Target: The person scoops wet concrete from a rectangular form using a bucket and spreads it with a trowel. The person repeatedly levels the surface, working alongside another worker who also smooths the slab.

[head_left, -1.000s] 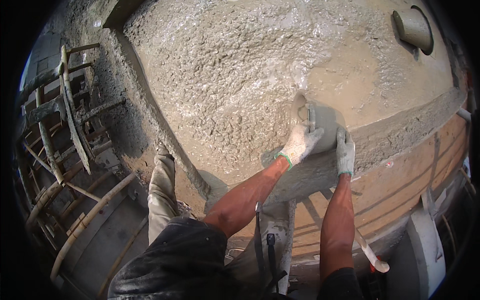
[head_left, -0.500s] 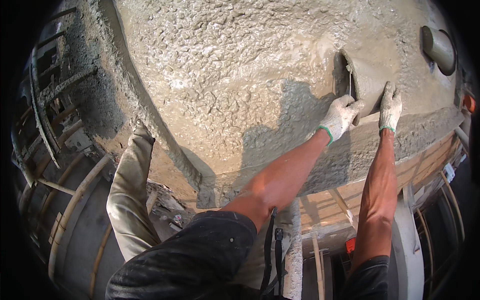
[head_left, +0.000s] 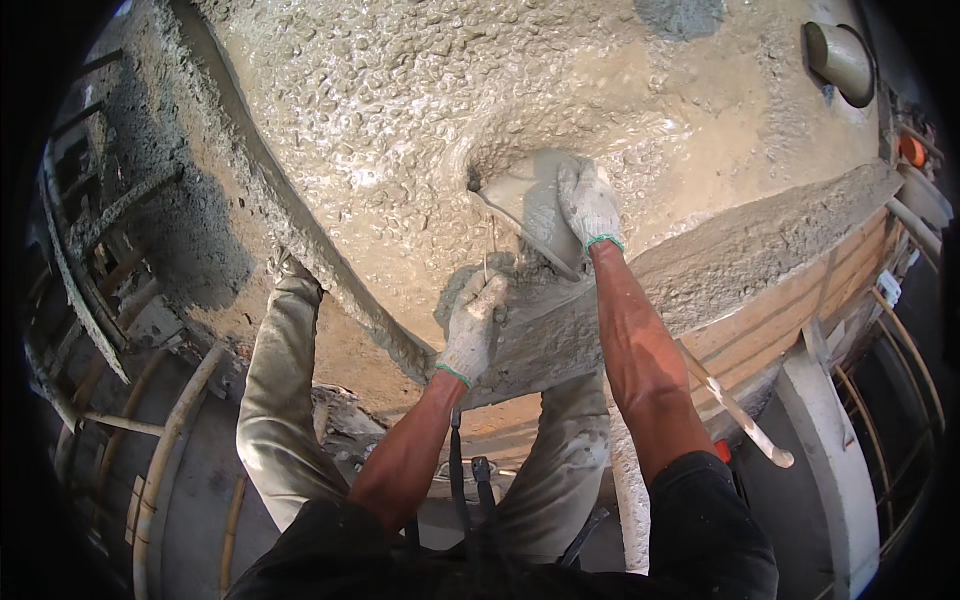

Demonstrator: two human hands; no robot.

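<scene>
A mud-coated bucket [head_left: 530, 190] lies tipped over in wet concrete [head_left: 370, 130], its rim slanting toward me and partly sunk in the mix. My right hand [head_left: 590, 205], in a whitish knit glove with a green cuff, grips the bucket's outer side. Closer to me, my left hand [head_left: 472, 325], gloved the same way, is closed with its fingertips on the bucket's thin wire handle [head_left: 489, 240]. The inside of the bucket is mostly hidden.
Another grey bucket [head_left: 838, 60] lies on its side at far right. A raised concrete-smeared edge [head_left: 740, 250] and wooden formwork [head_left: 770, 310] border the mix. Bamboo poles [head_left: 165, 470] stand at lower left. My trousered leg [head_left: 285, 390] is beside the left edge; a concrete post [head_left: 825, 460] rises at right.
The bucket and both hands have come left and nearer to me across the concrete. The bucket has tipped mouth-down toward the mix, and my view has shifted slightly right.
</scene>
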